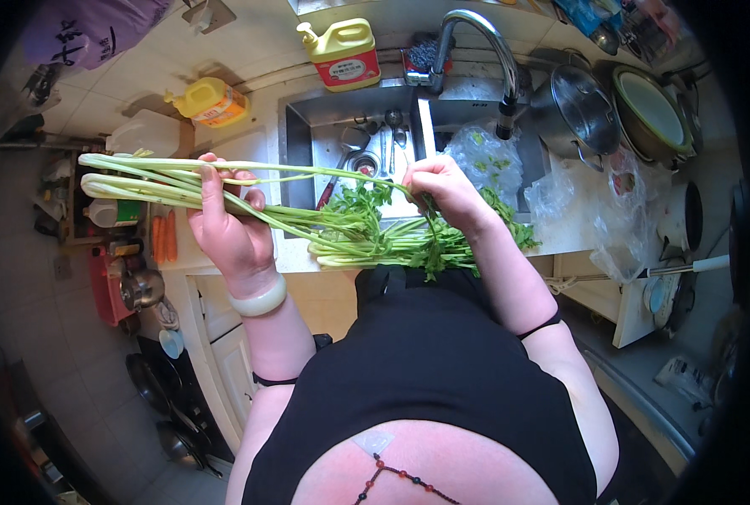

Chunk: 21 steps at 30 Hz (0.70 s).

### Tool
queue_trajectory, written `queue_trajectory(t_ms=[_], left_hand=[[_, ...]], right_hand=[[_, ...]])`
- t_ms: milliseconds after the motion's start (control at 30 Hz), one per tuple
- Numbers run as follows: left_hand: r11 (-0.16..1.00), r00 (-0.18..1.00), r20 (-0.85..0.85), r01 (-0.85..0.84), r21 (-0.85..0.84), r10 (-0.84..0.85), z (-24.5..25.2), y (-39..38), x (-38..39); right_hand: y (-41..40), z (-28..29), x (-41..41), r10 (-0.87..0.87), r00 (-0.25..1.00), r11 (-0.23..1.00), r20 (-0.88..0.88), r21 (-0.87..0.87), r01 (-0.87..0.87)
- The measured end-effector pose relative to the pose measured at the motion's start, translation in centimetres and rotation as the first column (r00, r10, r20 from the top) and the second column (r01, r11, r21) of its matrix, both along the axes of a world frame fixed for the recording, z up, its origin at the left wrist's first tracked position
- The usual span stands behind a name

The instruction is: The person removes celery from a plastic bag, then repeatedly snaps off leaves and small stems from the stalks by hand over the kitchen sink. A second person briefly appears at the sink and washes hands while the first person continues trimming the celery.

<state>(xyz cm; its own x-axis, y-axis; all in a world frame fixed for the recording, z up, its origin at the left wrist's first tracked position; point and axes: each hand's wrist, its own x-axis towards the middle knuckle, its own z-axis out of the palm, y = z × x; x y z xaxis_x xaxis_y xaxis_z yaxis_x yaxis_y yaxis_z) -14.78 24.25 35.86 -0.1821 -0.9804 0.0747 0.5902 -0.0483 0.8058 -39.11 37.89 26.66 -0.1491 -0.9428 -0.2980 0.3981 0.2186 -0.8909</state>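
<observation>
My left hand (232, 221) is closed around a bunch of long pale-green celery stalks (141, 183), held level with the root ends to the left. The thumb lies across the stalks. My right hand (441, 189) pinches the leafy end of one celery stalk (343, 172) that stretches across from the left hand. Dark leaves hang below its fingers. Beneath, more celery (387, 249) lies along the front edge of the counter, its leaves to the right. The held bunch's leafy tops (356, 205) overhang the left sink basin (330, 139).
Spoons and a ladle (394, 120) lie in the left basin. A clear plastic bag with leaf scraps (485, 158) fills the right basin under the faucet (476, 25). Carrots (164, 237) lie at left; a steel pot (577, 113) stands at right. Yellow pump bottles (346, 57) stand behind.
</observation>
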Motion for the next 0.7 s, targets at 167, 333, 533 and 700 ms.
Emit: queue_trajectory(t_ms=[167, 333, 533, 700], left_hand=[[0.996, 0.996, 0.088, -0.002, -0.087, 0.010, 0.6, 1.0, -0.8], [0.999, 0.997, 0.062, -0.039, -0.019, 0.040, 0.8, 1.2, -1.3], [0.999, 0.991, -0.131, 0.035, -0.036, -0.040, 2.4, -1.3, 1.8], [0.992, 0.972, -0.217, 0.110, 0.068, -0.093, 1.6, -2.6, 2.2]], right_hand=[[-1.2, -2.0, 0.8, -0.206, 0.929, 0.971, 0.307, 0.180, 0.156], [-1.5, -4.6, 0.2, -0.174, 0.852, 0.975, 0.493, 0.206, 0.080], [-0.6, -5.6, -0.9, -0.241, 0.967, 0.964, 0.078, 0.131, 0.230], [-1.5, -2.9, -1.2, -0.428, 0.871, 0.875, 0.242, -0.129, 0.466]])
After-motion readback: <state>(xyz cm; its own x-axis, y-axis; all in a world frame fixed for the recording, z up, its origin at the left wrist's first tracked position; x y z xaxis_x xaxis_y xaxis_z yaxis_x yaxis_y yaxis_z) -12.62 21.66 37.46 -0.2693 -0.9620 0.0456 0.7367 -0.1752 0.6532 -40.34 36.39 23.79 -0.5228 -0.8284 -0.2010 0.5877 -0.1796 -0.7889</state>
